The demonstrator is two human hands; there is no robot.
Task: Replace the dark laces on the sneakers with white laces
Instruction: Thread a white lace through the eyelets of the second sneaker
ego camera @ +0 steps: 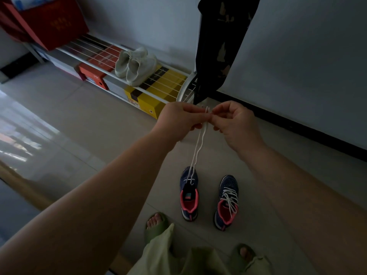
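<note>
I look down on a pale tiled floor (83,120) in a dim room, with grey walls and a dark baseboard (297,130) running along the right wall. Against the far wall stands a low white wire rack (158,87); a pair of pale shoes (135,65) sits on top, red and yellow boxes (147,102) lie under it, and a big red box (47,22) rests at its left end. A dark patterned cloth (220,44) hangs down near the rack's right end. On the floor in front of me two navy sneakers with pink lining stand side by side, a little apart, long axes running away from me, toes toward the rack and heels toward my feet. The right sneaker (227,202) is fully laced in white. The left sneaker (189,193) carries a white lace (198,147) only through the eyelets nearest the toe, and both strands rise steeply from there to my hands. My left hand (178,120) and right hand (234,121) meet above the shoes, fingertips nearly touching, each with curled fingers pinching the lace ends, which stick up together between them. Both forearms reach in from the bottom corners. My feet in green slippers (155,225) and pale green trouser legs (168,257) show at the bottom edge
</note>
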